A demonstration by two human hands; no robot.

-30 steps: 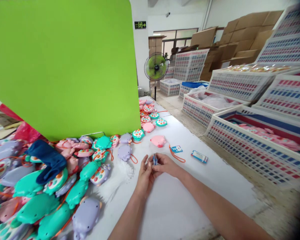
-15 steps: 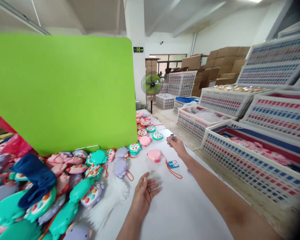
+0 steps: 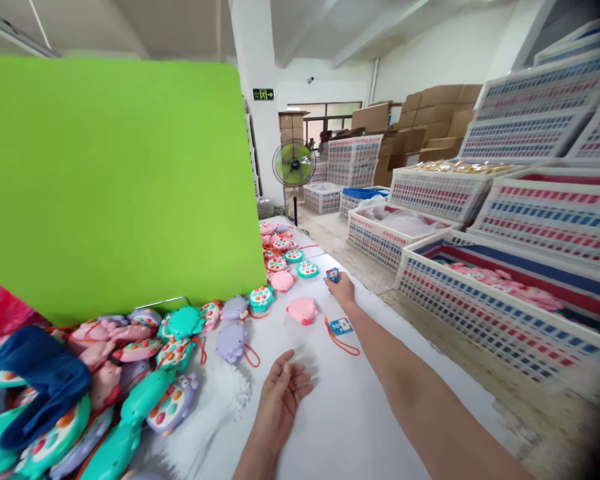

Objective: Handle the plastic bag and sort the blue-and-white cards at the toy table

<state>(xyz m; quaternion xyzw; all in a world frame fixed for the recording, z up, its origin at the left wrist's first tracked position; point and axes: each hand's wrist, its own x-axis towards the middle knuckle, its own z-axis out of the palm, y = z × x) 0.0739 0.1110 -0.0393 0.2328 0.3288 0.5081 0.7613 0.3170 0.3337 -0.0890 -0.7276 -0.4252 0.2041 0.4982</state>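
Observation:
My right hand (image 3: 342, 288) reaches far forward over the white table (image 3: 350, 413), its fingers pinched on a small blue card (image 3: 333, 273) close to a teal toy (image 3: 307, 269). My left hand (image 3: 281, 393) rests on the table near me, palm up with the fingers loosely apart and nothing in it. A pink pig toy (image 3: 303, 310) with an orange cord and a blue tag (image 3: 341, 327) lies between the two hands. A purple toy (image 3: 231, 341) lies left of my left hand.
A heap of teal, pink and purple animal toys (image 3: 105, 380) and a blue cloth (image 3: 40, 380) fill the table's left side, below a green panel (image 3: 115, 180). White crates (image 3: 500, 293) line the floor at right. A green fan (image 3: 294, 165) and cardboard boxes stand behind.
My hands were together on the small blue card a second ago. The right hand has since carried it forward to the far toys, while the left hand has opened and stayed on the table.

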